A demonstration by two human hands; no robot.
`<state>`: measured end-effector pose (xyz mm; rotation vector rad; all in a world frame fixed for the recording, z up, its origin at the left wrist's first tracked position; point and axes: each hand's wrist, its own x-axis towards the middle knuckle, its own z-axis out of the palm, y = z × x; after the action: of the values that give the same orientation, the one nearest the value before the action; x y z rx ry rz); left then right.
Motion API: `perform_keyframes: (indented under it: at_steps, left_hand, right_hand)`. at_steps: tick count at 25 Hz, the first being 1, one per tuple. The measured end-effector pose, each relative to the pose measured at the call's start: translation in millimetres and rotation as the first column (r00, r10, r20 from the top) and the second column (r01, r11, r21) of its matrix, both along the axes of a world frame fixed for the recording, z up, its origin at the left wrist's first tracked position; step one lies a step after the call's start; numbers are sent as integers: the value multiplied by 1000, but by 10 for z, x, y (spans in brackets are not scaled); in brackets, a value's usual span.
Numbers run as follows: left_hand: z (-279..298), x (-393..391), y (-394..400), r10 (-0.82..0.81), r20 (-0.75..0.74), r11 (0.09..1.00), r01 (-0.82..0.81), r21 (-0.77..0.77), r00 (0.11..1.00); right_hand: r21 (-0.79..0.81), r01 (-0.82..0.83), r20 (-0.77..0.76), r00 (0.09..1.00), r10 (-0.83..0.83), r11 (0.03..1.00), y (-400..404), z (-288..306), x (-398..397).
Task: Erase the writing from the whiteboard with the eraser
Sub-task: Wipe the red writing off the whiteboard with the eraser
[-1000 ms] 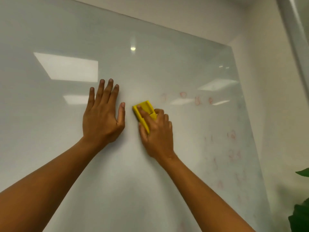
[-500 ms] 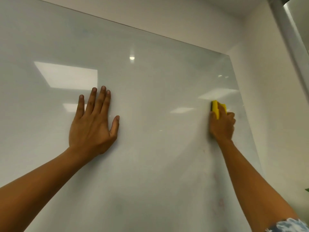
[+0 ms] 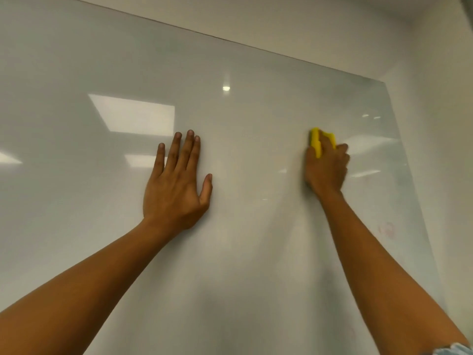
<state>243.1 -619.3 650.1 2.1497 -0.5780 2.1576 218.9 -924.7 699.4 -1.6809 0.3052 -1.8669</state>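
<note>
Glossy board braces flat left hand—right hand clamps the light, stiff eraser by its back—likely slides easily.

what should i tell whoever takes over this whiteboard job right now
Left hand: open, flat against the whiteboard, fingers spread, bracing.
Right hand: shut on the yellow eraser, pressing it to the board in the upper right area.
Done: the middle and left of the board look clean, showing only ceiling-light reflections.
Left: faint red marks remain near the right edge, below and to the right of the eraser; a paler pink trace seems to sit lower down by the right forearm. Probably sweep the eraser down that right strip next.
</note>
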Motion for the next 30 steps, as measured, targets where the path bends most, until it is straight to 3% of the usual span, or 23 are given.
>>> perform_keyframes:
  at_steps: [6,9,13,18,22,30]
  left_hand:
    - [-50,-121,25,-217,111,975,210,71,970]
    - [-136,-110,24,-251,102,968,250,28,963]
    - [-431,-73,-186,-153,64,988,153,11,986]
    - [-819,-13,-517,-76,-14,994,77,82,997]
    - [-867,68,-576,11,23,993,-14,117,1000]
    - [-865,140,-595,26,43,993,-31,116,999]
  right_hand:
    - [-356,43,13,999,-41,934,1489,-385,-69]
    - [-486,14,-17,1000,-25,874,1692,-912,-127]
    - [-564,-63,-53,998,40,824,1493,-1524,-149]
    - [-412,-26,-49,999,6,911,901,-1602,-123]
    - [-225,-33,-16,999,30,974,233,-1596,-38]
    - [66,75,8,997,-76,995,-1457,-1763,147]
